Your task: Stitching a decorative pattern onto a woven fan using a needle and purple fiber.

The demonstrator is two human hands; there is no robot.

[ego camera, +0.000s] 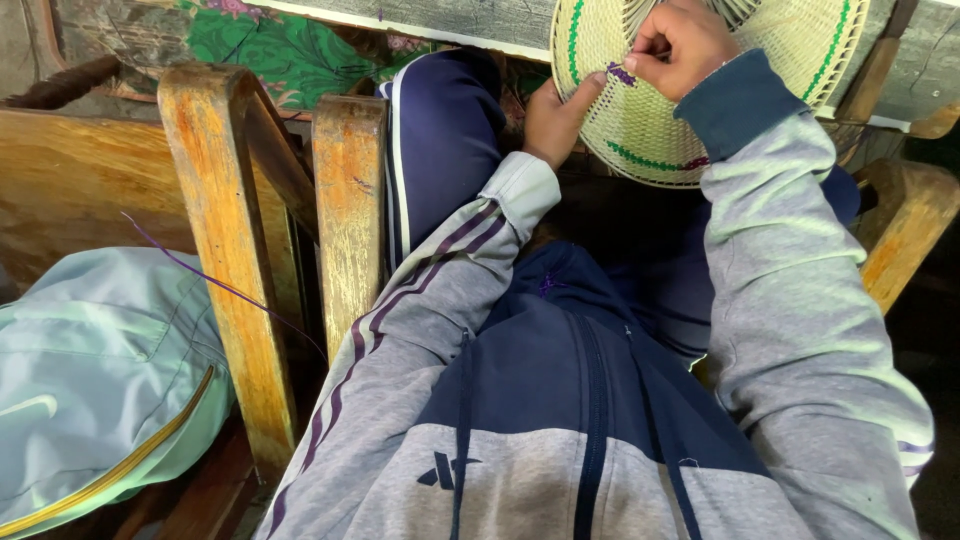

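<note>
A round woven cream basket piece (640, 120) with green and purple trim rests on my lap at the top of the head view. My left hand (558, 115) grips its left edge, thumb pressed on the weave. My right hand (678, 45) pinches a purple strand (621, 74) against the weave, fingers closed on it. Both arms are in grey sleeves with dark blue cuffs.
I sit in a worn wooden chair; its armrest (225, 200) and a second post (350, 190) stand to the left, another armrest (905, 225) to the right. A pale green bag (90, 380) lies on the left. A thin purple thread (215, 282) trails over the armrest.
</note>
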